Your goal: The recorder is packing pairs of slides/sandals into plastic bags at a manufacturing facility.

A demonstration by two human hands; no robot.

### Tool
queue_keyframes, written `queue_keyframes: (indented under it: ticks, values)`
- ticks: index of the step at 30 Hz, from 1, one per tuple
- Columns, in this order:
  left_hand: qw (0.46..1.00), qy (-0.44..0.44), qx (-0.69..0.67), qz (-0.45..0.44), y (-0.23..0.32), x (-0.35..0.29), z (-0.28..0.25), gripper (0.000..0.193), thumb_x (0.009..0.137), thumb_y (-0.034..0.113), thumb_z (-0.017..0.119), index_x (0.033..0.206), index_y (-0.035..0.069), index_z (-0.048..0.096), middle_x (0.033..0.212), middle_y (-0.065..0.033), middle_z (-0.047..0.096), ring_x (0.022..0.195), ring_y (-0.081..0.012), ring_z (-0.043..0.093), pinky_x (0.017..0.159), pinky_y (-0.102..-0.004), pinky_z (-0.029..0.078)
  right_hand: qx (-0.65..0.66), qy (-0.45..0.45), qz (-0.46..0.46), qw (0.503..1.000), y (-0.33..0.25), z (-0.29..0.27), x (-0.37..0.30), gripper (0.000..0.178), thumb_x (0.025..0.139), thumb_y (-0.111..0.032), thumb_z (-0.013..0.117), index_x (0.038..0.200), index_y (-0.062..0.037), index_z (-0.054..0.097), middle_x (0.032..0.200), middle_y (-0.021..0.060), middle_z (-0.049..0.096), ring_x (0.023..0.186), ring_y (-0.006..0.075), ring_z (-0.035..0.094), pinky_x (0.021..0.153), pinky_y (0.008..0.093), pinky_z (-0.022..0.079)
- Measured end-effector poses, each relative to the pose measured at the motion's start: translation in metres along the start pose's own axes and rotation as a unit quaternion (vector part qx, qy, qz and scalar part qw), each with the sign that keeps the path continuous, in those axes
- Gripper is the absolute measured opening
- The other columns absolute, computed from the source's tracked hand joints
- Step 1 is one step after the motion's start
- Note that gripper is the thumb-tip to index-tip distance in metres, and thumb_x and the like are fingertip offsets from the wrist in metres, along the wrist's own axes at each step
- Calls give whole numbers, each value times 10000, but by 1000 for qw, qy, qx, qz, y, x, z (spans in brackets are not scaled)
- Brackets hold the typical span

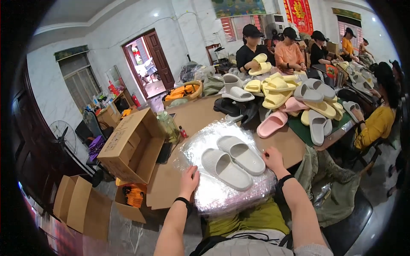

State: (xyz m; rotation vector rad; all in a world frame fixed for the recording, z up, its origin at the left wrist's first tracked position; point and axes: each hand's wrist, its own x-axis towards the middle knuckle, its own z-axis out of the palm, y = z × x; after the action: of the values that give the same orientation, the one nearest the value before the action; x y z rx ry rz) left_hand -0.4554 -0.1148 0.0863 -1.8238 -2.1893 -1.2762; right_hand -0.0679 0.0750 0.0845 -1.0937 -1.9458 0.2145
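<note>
The brown bench [164, 183] supports the bag stack [218, 201], whose near edge reaches over the lap, probably for easy access. Beyond the stack, rightward, sits a slipper heap [277, 87]. The grey slipper pair [213, 162] lies soles-down atop the stack. The left hand [189, 180] and right hand [273, 158] flank it, fingers loosely curled; whether either grip pinches film, I cannot tell.
</note>
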Motion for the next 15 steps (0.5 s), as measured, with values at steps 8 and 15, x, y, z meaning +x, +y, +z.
queue_keyframes:
  ticks: [8, 15]
  values:
    - [998, 30, 33, 42, 4, -1, 0, 288, 915, 238, 639, 1146, 76, 702, 1197, -195, 665, 1124, -391, 596, 982, -446, 469, 6, 19, -7, 1000, 2, 3, -4, 108, 796, -158, 669, 779, -56, 641, 820, 151, 595, 830, 366, 599, 724, 470, 497]
    - [999, 18, 10, 34, 5, -1, 0, 322, 894, 265, 650, 1152, 82, 707, 1252, -227, 640, 1133, -417, 589, 1006, -474, 448, -22, 1, 13, 1000, 3, 0, -5, 110, 797, -171, 672, 789, -63, 654, 830, 148, 600, 846, 360, 606, 739, 462, 505]
